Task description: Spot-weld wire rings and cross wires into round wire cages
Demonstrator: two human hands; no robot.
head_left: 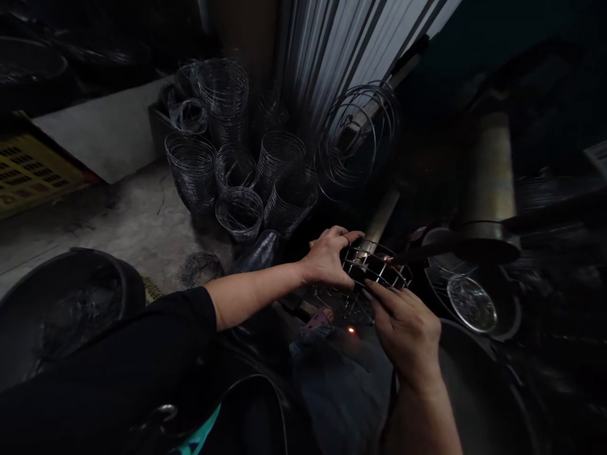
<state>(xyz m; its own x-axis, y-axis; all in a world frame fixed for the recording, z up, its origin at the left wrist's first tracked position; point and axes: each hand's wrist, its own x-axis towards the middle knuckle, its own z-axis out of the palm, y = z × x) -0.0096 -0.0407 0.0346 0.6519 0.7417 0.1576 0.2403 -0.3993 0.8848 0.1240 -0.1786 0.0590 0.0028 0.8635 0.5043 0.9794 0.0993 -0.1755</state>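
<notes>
Head view: wire frame (382, 272) is held at the end of a metal bar (380, 218), gripped by half-open left hand (328, 258), its near side pinched by right hand (408, 323), apparently for steadiness.

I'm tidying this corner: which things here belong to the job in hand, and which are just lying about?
In the job:
wire frame, held by the left hand and right hand
metal bar at the frame, probably

Apparently lying about:
yellow crate
black tub
stacked wire rings, though possibly related parts
</notes>
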